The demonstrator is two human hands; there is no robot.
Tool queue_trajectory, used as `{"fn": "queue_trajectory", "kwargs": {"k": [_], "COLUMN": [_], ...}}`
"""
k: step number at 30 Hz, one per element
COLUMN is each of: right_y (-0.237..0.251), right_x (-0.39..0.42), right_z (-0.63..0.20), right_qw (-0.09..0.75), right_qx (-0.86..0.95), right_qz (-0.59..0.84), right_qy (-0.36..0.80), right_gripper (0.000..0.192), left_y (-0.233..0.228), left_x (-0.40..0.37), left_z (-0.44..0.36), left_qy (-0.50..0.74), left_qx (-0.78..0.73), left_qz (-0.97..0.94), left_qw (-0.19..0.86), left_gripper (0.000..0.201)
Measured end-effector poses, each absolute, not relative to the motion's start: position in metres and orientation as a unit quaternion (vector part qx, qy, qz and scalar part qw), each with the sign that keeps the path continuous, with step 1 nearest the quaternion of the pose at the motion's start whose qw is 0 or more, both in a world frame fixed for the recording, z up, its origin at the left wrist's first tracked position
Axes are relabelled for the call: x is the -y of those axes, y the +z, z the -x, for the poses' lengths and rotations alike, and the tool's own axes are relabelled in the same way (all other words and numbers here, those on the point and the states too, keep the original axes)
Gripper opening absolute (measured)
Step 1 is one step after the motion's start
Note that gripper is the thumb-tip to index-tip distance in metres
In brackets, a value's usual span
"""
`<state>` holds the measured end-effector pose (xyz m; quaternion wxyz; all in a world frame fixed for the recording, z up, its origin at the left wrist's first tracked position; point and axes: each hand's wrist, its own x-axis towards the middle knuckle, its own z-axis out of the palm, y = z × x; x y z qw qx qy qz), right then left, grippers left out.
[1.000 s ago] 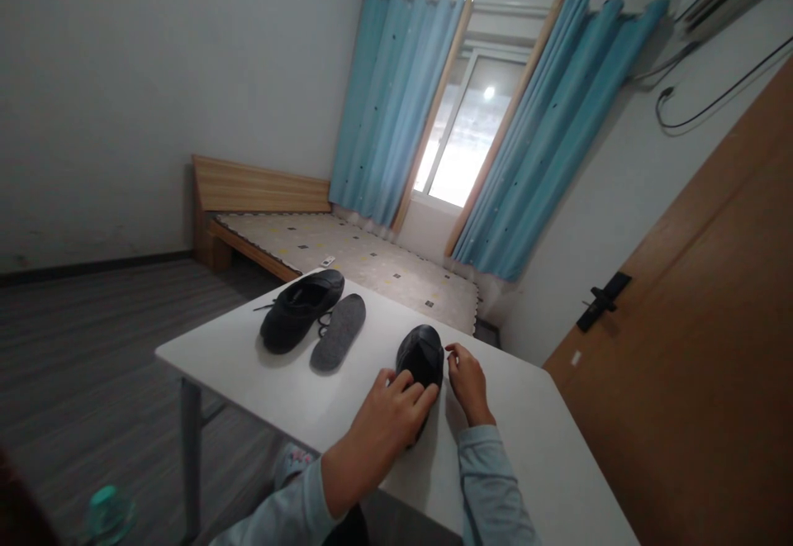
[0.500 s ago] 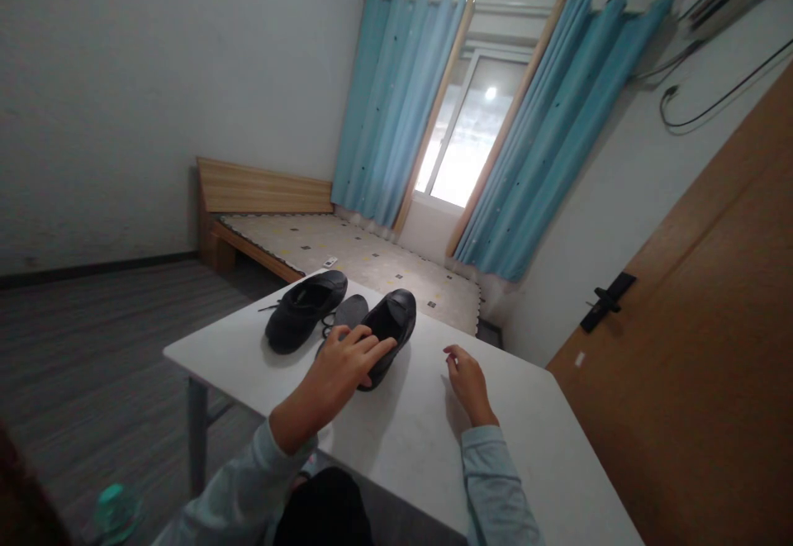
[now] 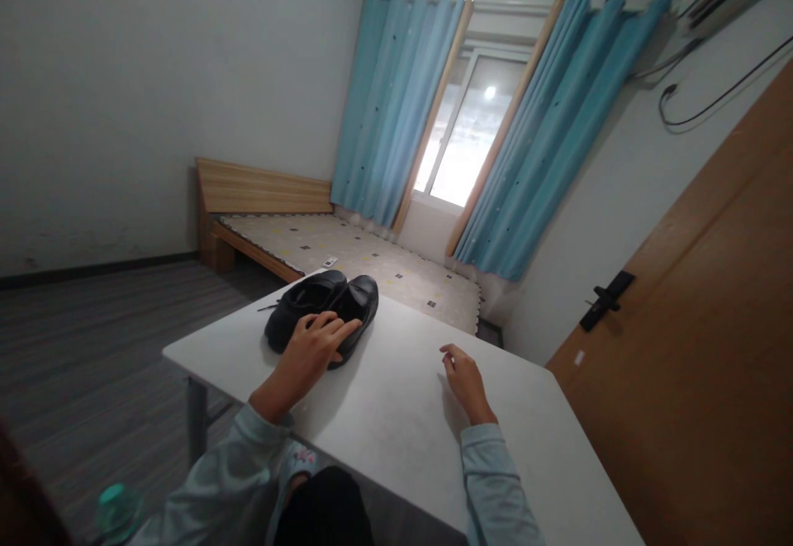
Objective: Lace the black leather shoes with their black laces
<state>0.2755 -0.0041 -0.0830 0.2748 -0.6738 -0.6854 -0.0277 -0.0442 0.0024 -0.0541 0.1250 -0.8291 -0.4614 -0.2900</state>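
Note:
Two black shoes stand side by side on a white table (image 3: pixel 396 414). My left hand (image 3: pixel 313 352) grips the rear part of the right-hand shoe (image 3: pixel 365 302), fingers at its opening. This shoe sits right up against the left-hand shoe (image 3: pixel 294 306), which has a lace end sticking out on its left. What lies between the shoes is hidden. My right hand (image 3: pixel 464 381) rests on the table to the right, apart from the shoes. Its fingers are loosely bent and slightly apart, with nothing in them.
Behind the table is a bed (image 3: pixel 396 269) with a patterned mattress and a small white object (image 3: pixel 330 262) near its edge. A wooden door (image 3: pixel 694 348) stands at the right. On the floor at lower left is a green-capped container (image 3: pixel 115 505).
My left hand has moved left with the right-hand shoe, closing the gap between the shoes. The flat grey piece and laces seen between them are now covered. My right hand has barely moved.

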Motion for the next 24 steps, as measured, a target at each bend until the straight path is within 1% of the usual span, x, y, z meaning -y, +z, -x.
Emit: {"fn": "queue_trajectory", "kwargs": {"k": [4,9,14,16,21,24], "right_y": [-0.084,-0.085,-0.084,-0.083,-0.082,-0.083], "right_x": [0.004,0.005,0.005,0.006,0.007,0.006], "right_z": [-0.275,-0.275,-0.273,-0.272,-0.269,-0.269], "right_qw": [0.278,0.276,0.265,0.263,0.266,0.265], "right_qx": [0.686,0.689,0.695,0.698,0.703,0.706], "right_qz": [0.672,0.67,0.668,0.666,0.659,0.657], "right_qy": [-0.026,-0.016,-0.007,-0.006,0.001,-0.001], "right_gripper": [0.03,0.03,0.029,0.028,0.028,0.028], "left_y": [-0.058,-0.052,-0.047,-0.046,-0.049,-0.052], "left_x": [-0.006,-0.007,-0.007,-0.007,-0.008,-0.007], "left_z": [0.044,0.044,0.042,0.041,0.037,0.032], "left_qy": [-0.272,-0.234,-0.222,-0.229,-0.267,-0.303], "left_qx": [0.477,0.508,0.518,0.516,0.506,0.508], "left_qz": [0.828,0.824,0.822,0.821,0.814,0.799], "left_qw": [0.117,0.091,0.082,0.082,0.098,0.109], "left_gripper": [0.054,0.058,0.056,0.052,0.035,0.03]}}
